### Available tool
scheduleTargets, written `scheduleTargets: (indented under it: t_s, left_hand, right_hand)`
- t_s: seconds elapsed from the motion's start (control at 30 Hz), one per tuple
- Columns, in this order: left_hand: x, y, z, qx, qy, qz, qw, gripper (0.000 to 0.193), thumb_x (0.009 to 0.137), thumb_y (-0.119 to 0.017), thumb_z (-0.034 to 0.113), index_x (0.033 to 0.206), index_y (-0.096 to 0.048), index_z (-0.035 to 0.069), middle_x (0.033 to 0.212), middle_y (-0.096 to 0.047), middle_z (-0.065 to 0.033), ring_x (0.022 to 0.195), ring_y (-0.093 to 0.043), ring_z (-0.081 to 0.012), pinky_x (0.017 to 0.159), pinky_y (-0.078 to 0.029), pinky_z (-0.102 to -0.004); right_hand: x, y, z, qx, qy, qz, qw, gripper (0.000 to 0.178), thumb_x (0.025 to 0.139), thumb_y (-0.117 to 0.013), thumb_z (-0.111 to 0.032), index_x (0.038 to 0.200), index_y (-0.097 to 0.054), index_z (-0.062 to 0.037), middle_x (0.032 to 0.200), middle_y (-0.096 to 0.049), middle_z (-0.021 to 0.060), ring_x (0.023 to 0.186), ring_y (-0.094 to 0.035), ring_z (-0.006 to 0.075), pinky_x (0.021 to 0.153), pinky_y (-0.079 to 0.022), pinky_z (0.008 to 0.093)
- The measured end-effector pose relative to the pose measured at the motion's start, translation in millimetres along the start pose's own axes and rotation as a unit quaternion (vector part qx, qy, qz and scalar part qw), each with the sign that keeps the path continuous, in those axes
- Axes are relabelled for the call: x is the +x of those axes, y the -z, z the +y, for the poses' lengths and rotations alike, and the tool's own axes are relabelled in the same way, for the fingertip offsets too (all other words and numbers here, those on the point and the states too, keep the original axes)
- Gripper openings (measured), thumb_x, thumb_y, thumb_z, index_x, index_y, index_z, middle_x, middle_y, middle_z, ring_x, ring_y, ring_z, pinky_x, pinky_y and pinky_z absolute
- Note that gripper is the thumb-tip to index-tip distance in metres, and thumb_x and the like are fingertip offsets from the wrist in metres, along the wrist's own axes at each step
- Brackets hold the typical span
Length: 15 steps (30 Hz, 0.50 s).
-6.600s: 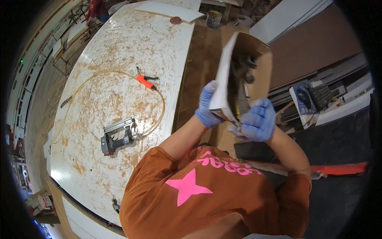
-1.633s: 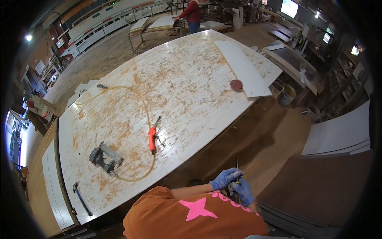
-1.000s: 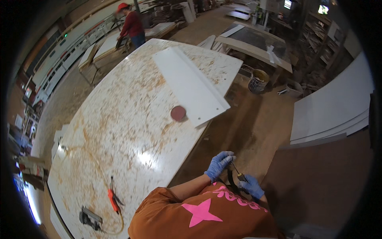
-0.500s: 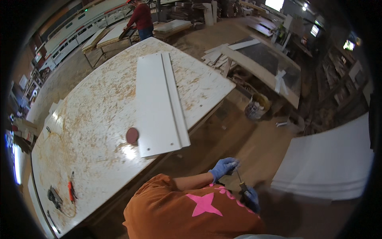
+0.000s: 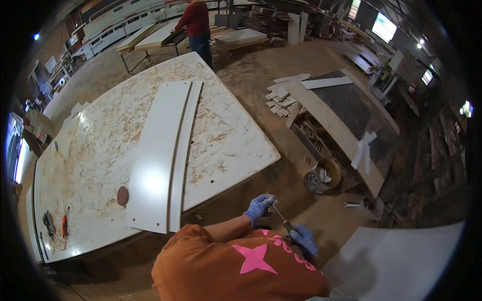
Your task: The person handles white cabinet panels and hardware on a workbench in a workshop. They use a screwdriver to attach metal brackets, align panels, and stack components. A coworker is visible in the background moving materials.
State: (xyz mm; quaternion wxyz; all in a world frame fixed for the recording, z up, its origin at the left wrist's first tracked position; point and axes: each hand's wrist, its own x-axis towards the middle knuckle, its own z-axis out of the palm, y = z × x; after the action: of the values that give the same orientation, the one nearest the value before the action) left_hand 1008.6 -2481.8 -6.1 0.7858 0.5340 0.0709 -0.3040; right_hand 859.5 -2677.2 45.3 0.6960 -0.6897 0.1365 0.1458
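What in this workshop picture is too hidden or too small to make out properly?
- Thin tool, head view: too small to tell its kind; its lower end is hidden in the right hand.
- Left hand: its grip on the tool's tip is too small to judge.
- Bucket contents: too small and blurred.
- Person in red: head cut off by the top edge.
- Tools at the table's left: tiny, warped by the fisheye rim.

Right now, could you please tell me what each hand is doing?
Left hand: closed on the upper end of a thin metal tool.
Right hand: closed around its lower end.
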Motion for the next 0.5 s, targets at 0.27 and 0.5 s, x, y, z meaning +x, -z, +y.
scheduleTargets:
  t_s: [0.27, 0.5]
  left_hand:
    - [161.8, -65.8, 55.8, 0.049, -0.088, -0.049, 0.994, 0.022, 0.091, -0.062, 0.026, 0.108, -0.064, 0.011, 0.093, -0.066, 0.0018, 0.073, -0.055, -0.0056, 0.061, -0.046, -0.0221]
    - [336.6, -96.4, 78.5, 0.116, -0.176, 0.013, 0.978, 0.027, 0.084, -0.072, 0.02, 0.105, -0.064, 0.004, 0.089, -0.065, -0.0012, 0.083, -0.056, -0.0088, 0.078, -0.048, -0.0255]
  right_hand:
    - [143.5, 128.1, -43.4, 0.11, -0.046, -0.132, 0.984, 0.037, 0.094, -0.052, -0.028, 0.118, -0.052, 0.0002, 0.099, -0.06, 0.0083, 0.083, -0.057, 0.0136, 0.071, -0.047, 0.0281]
    - [312.2, 253.7, -86.5, -0.043, 0.02, -0.089, 0.995, 0.026, 0.091, -0.057, -0.015, 0.111, -0.058, 0.0016, 0.094, -0.062, 0.0054, 0.086, -0.059, 0.0139, 0.077, -0.048, 0.0275]
